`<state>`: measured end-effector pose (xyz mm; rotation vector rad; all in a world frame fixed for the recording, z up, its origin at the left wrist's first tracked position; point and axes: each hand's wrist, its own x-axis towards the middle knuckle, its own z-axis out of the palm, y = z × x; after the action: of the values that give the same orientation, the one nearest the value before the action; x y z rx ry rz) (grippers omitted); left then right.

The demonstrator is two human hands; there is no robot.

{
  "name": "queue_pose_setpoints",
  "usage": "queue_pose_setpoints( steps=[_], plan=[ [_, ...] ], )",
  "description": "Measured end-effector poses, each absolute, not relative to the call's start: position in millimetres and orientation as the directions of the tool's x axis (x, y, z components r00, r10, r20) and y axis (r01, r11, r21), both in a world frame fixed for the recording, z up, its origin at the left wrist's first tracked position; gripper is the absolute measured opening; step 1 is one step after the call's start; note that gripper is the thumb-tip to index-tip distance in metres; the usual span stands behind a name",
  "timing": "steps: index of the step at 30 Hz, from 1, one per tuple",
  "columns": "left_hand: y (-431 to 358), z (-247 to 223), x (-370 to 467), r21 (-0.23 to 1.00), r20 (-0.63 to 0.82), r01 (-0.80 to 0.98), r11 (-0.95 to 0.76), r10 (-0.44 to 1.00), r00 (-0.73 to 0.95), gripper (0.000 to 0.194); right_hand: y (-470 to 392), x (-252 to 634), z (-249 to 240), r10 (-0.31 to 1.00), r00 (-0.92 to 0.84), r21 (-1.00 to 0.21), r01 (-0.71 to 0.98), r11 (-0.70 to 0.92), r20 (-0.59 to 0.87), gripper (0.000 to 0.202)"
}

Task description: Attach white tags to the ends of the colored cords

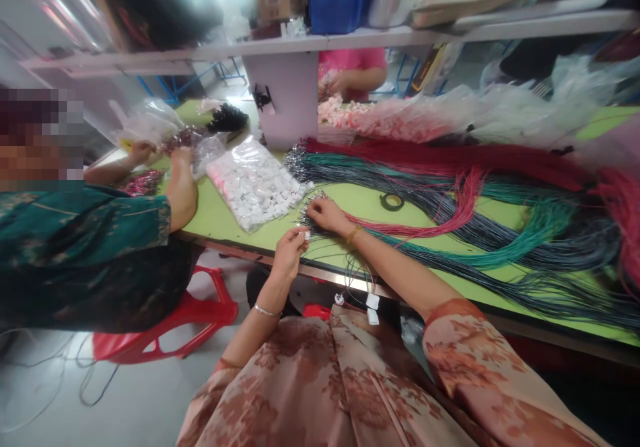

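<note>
Pinched a white connector point(307, 235) in the left hand point(289, 252), by the near edge of the green table point(363, 197); touched wire tips point(305, 215) with the right hand point(327, 215) (too blurred to tell whether gripping any), near a bag of white pieces point(260, 185).

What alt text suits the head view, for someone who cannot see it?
A person's left hand pinches a small white piece while the right hand touches wire ends on a green table. Long red, green and dark wires stretch rightward; a bag of white pieces lies beyond the left hand, near a co-worker.
</note>
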<state>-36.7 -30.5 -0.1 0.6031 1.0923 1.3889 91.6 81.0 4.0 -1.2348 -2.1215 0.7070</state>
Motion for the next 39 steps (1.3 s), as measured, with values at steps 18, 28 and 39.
queue_pose_setpoints(
  steps=[18,28,39],
  plan=[
    [-19,7,-25,0.698,-0.254,-0.692,0.182,0.967,-0.002,0.011,10,126,27,0.875,-0.337,-0.844,0.293,0.449,0.349,0.008],
    [-24,8,-17,0.803,-0.192,-0.586,0.111,0.978,-0.078,0.017,8,124,22,0.873,-0.357,-0.807,0.371,0.459,0.333,0.01],
    [-20,1,-4,0.84,-0.186,-0.537,0.075,0.97,-0.156,0.026,5,132,21,0.831,-0.429,-0.69,0.48,0.541,0.353,0.014]
  ],
)
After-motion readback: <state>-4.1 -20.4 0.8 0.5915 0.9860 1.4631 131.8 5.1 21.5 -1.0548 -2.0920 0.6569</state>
